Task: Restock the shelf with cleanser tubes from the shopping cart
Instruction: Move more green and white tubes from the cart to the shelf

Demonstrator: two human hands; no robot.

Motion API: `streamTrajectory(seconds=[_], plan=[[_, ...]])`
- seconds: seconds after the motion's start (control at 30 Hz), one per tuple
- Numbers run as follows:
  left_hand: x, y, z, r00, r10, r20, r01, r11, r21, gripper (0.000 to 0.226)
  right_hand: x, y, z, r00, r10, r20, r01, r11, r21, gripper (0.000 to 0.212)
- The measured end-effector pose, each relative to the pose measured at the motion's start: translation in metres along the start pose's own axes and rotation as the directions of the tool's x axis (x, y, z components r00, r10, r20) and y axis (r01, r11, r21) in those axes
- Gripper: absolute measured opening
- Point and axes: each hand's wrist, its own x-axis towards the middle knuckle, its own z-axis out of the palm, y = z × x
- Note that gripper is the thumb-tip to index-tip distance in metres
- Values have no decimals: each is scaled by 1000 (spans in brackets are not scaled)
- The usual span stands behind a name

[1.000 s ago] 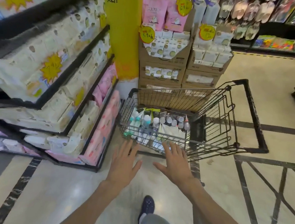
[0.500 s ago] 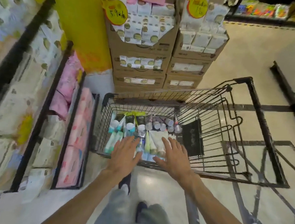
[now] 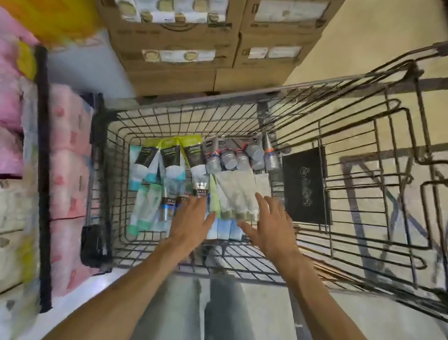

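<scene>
Shelf [image 3: 41,155]: far left, not yet restocked.
Tubes [image 3: 237,195]: all lying in cart [image 3: 317,263], none lifted.
Left hand [image 3: 190,223]: fingers spread above tubes, empty.
Right hand [image 3: 272,227]: spread, empty.
Progress: barely begun.

Black wire shopping cart [image 3: 248,112] sits dead centre, person standing at near end. Cleanser tubes [image 3: 237,195] lie in two rough rows on cart floor, far row behind near row. Left hand [image 3: 190,222] and right hand [image 3: 272,227] side by side above near row, fingers spread, gripping nothing. Black flat panel [image 3: 306,185] stands right of tubes, inside cart. Stacked brown cardboard boxes [image 3: 201,34] right behind cart's far end. Black-framed shelf [image 3: 40,155] with wrapped packs left of cart.
</scene>
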Motion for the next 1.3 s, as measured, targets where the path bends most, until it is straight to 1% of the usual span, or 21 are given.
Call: streamTrajectory(seconds=[0.1,0.17,0.27,0.37,0.43,0.53,0.63,0.73,0.8,0.83,0.87,0.93,0.97,1.03,1.1,1.2,1.3], plan=[[39,-11,37,994,-97,49,101,991,-85,57,23,8,20,999,15,32,-16,1000,17,85],[63,-13,55,989,-134,60,141,979,-144,57,35,14,32,999,16,41,-17,999,30,85],[92,-16,78,986,-165,-13,159,967,-200,48,49,20,46,999,3,42,-4,999,36,84],[109,-16,95,969,-216,-119,194,966,-172,38,57,22,58,999,-2,42,-1,998,66,82],[114,-10,99,948,-274,-165,251,957,-145,38,61,23,65,999,-2,53,-4,995,104,82],[121,-3,104,913,-355,-200,333,933,-134,44,65,22,72,997,-2,71,-8,989,145,81],[125,0,106,898,-376,-228,340,922,-183,42,68,21,78,997,5,72,-18,983,181,79],[121,5,100,885,-391,-251,332,910,-248,30,70,19,81,997,10,70,-24,979,201,78],[114,5,100,891,-350,-290,285,927,-245,18,70,18,82,997,16,71,-32,972,234,78],[110,5,101,894,-327,-307,258,935,-244,17,71,17,82,997,14,73,-32,969,243,77],[108,3,103,900,-309,-306,239,939,-247,21,72,17,82,997,13,74,-31,967,253,77],[111,0,105,923,-283,-261,228,948,-221,40,75,16,82,997,13,76,-34,958,285,76],[114,-1,106,928,-279,-249,236,953,-189,49,77,16,83,997,11,80,-35,954,299,76],[121,0,108,918,-306,-252,275,949,-153,58,80,18,84,997,8,81,-33,949,313,74],[124,4,111,900,-333,-281,301,942,-149,57,82,21,86,996,13,86,-40,948,317,74],[129,7,111,877,-352,-327,314,935,-164,42,83,26,90,994,27,101,-57,950,308,73],[135,13,110,854,-408,-321,336,906,-257,42,82,31,92,992,41,115,-75,949,305,71]])
